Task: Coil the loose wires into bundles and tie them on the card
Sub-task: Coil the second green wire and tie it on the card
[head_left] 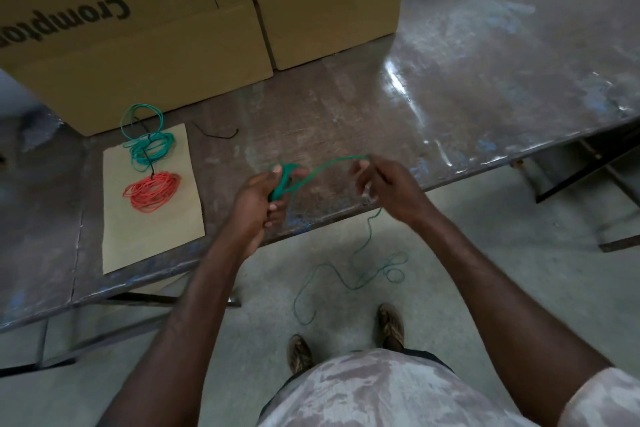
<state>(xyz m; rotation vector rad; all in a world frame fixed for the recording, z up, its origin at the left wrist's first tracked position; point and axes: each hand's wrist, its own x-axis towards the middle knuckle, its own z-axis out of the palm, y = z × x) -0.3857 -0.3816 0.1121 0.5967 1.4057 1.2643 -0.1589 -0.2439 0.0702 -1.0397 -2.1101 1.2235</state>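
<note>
Green wire (325,166) is stretched across mid-frame, coil gripped in the left hand (266,194), strand apparently pinched by the right hand (384,184).

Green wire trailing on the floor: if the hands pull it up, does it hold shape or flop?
Likely flops: the green wire lies in loose squiggles on the floor and sags between the right hand and left hand. Probably light, since a fingertip pinch carries it. The kinks suggest slight springiness, so coils may loosen until tied.
</note>
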